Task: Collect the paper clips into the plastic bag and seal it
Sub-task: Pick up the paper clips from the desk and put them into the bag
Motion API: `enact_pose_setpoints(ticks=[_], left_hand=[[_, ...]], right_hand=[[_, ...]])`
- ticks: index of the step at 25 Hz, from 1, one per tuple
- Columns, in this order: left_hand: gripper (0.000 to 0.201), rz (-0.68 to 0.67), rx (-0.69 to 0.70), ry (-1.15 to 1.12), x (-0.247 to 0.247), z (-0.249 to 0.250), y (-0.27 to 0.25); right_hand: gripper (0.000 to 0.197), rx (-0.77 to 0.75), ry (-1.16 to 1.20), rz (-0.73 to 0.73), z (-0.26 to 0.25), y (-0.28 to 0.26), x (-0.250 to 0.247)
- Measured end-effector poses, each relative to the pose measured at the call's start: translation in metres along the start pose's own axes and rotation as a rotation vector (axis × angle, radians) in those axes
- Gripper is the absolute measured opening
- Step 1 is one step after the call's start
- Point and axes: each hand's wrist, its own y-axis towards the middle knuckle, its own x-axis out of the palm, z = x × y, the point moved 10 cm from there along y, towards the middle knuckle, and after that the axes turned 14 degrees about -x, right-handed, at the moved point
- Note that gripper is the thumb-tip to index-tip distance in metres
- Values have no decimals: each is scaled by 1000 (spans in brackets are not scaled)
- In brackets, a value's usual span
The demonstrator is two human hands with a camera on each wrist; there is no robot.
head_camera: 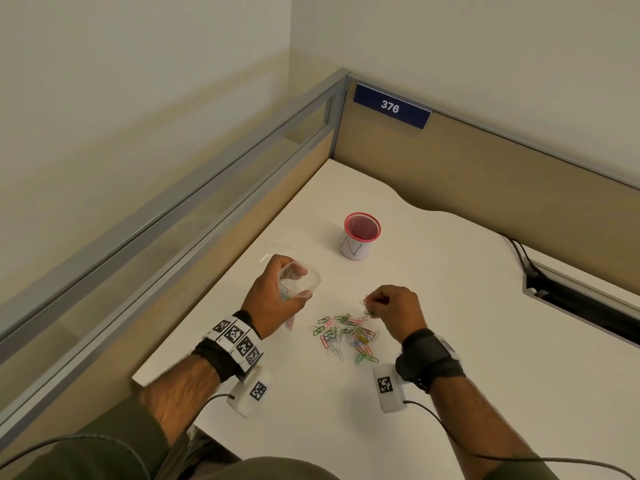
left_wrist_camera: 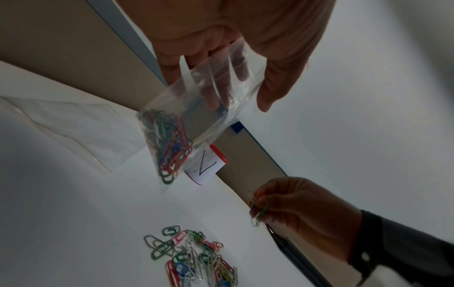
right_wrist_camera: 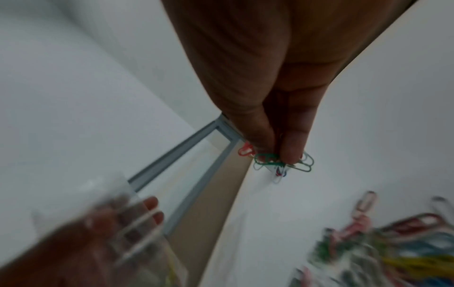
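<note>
My left hand grips a clear plastic bag with its mouth held wide, raised above the white desk. Coloured paper clips lie heaped in the bag's bottom corner. My right hand hovers to the right of the bag, pinching a small bunch of clips between thumb and fingertips. A loose pile of coloured paper clips is spread on the desk between and below both hands, also seen as the pile in the left wrist view.
A red mesh cup with a paper label stands behind the hands. A second flat clear bag lies on the desk to the left. Partition walls close the desk's back and left; a cable slot opens at right.
</note>
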Motion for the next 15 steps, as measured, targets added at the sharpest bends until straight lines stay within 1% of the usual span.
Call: enact_pose_setpoints(ticks=[2,4,7,11,15], left_hand=[[44,-4,8,-1,3,1,2],[44,-5,10,0,6,2,3],[46,-19,8,-1,12,1,6],[46,-26,10,-9,24,2,6],[50,-37,-11,-2,35,7,4]], right_hand=[[9,3,145,103,-19,-1,-20],[7,-39,260,166,-48,-1,-33],[5,-148,346,176,-101,2,-41],[8,-298,218,155,-155,2,-33],[7,-408,2,49,-172,-2,-4]])
